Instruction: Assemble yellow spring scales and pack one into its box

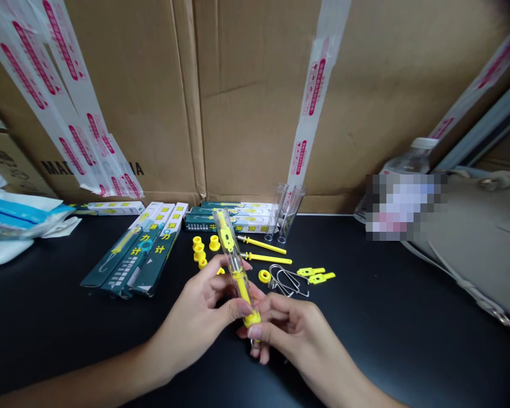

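A clear tube with yellow parts and a spring inside [238, 275] tilts upright above the black table. My left hand [215, 303] is wrapped round its middle, thumb in front. My right hand [280, 326] pinches the yellow cap [252, 319] at its lower end; a bit of metal shows below the cap. Behind the hands lie yellow caps [199, 252], two yellow rods [267, 258], a yellow ring [264, 276], metal hooks [287, 281] and flat yellow pieces [322, 277]. Two clear tubes [289, 215] stand farther back.
Printed narrow boxes [142, 249] lie at the left, with more boxes [250, 211] against the large cardboard [246, 102]. A plastic packet [21, 212] is far left. At the right are a bottle [408, 161] and a grey bag [476, 238] with a strap.
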`<control>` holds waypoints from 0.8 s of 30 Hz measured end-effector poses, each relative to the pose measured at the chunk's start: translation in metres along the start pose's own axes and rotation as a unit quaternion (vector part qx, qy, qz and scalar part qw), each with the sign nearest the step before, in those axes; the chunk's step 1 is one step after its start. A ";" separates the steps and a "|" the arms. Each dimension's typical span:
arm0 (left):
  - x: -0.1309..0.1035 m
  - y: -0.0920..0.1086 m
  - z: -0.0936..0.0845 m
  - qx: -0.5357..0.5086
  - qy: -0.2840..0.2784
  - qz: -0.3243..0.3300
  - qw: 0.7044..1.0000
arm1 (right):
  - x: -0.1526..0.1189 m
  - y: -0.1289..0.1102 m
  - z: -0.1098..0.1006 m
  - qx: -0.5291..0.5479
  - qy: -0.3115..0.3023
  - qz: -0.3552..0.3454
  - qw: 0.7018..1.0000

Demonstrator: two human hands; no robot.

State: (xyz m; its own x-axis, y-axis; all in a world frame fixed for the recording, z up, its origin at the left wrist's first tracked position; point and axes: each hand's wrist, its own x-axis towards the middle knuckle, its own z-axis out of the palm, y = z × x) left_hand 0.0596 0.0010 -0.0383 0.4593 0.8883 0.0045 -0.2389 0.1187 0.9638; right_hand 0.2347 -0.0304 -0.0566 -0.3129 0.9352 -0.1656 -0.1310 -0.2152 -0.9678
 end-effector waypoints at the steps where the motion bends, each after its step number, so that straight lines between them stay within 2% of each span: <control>1: 0.000 -0.001 0.000 -0.005 -0.006 -0.001 1.000 | 0.000 -0.001 0.000 -0.001 -0.003 0.001 1.000; 8: 0.002 -0.001 -0.001 -0.014 -0.026 0.004 1.000 | -0.003 -0.008 0.001 -0.031 -0.039 0.000 0.999; 16: -0.007 -0.003 0.003 0.009 -0.030 0.049 0.998 | -0.004 -0.016 0.005 -0.063 -0.056 0.004 0.996; 20: -0.010 -0.001 0.005 0.057 -0.012 0.074 0.996 | -0.005 -0.022 0.006 -0.072 -0.051 0.015 0.996; 24: -0.008 0.001 0.006 0.067 0.004 0.069 0.995 | -0.003 -0.017 0.004 -0.080 -0.038 0.019 0.996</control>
State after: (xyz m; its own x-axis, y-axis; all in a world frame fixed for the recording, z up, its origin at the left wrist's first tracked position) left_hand 0.0608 -0.0089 -0.0358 0.4221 0.8960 0.1380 -0.1830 -0.0649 0.9810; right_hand 0.2341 -0.0306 -0.0389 -0.3854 0.9022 -0.1936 0.0311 -0.1970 -0.9799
